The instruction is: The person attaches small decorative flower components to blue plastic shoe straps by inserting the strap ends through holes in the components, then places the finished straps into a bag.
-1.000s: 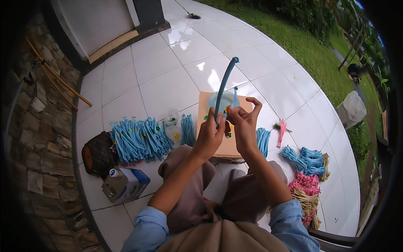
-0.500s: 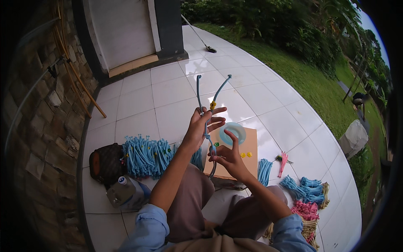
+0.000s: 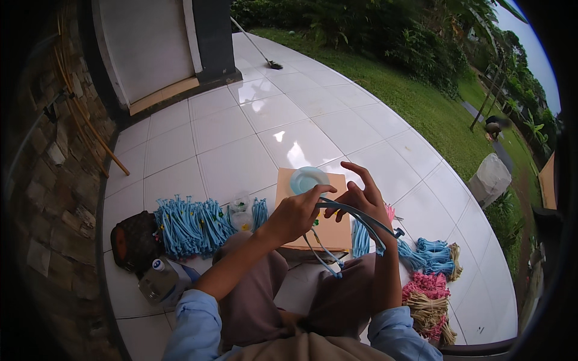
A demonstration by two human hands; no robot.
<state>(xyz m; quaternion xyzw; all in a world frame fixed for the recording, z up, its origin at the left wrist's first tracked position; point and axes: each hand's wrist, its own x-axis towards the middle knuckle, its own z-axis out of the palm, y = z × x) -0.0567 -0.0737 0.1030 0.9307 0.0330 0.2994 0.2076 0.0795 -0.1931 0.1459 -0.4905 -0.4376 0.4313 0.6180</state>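
Blue cords (image 3: 359, 215) hung toward four and five o'clock from your left hand (image 3: 294, 215), which gripped them. I couldn't tell whether your right hand (image 3: 367, 201), at three o'clock, did too; a pale-blue bowl (image 3: 308, 179) sat at one.

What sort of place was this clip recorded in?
Probably a porch or terrace outside a building: the white tiled floor lies between a stone-faced wall with a pale door nearby and a green lawn.

slim blue straps (image 3: 348, 208), ends drooping
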